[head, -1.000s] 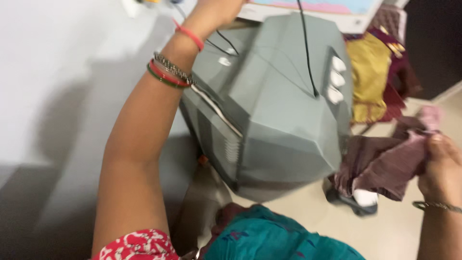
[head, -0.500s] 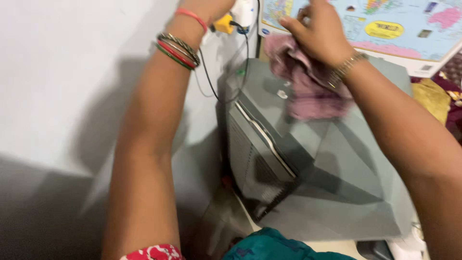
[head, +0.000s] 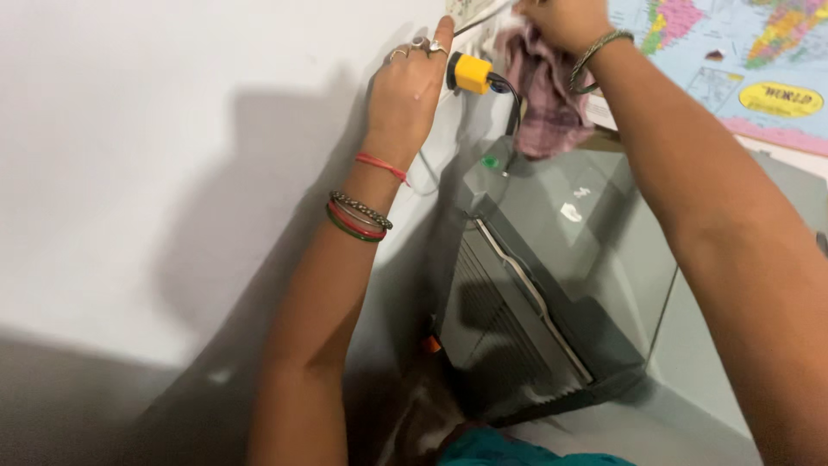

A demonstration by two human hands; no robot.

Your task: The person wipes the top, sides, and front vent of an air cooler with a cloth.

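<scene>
Cloth (head: 542,91), pinkish and bunched, hung from the right hand (head: 565,19), whose fingers gripped it against the wall (head: 155,173) above the grey TV (head: 569,285). Left hand (head: 405,86) lay flat on the wall, fingers extended, just beside a yellow plug (head: 472,73).

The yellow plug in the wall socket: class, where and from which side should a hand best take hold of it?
Probably grip the yellow plug by its blocky body, thumb and finger on opposite flat faces, coming from the room side, square to the wall. Avoid the black cable leaving its right end. The left hand rests beside it; the right hand holds a pink cloth.
</scene>
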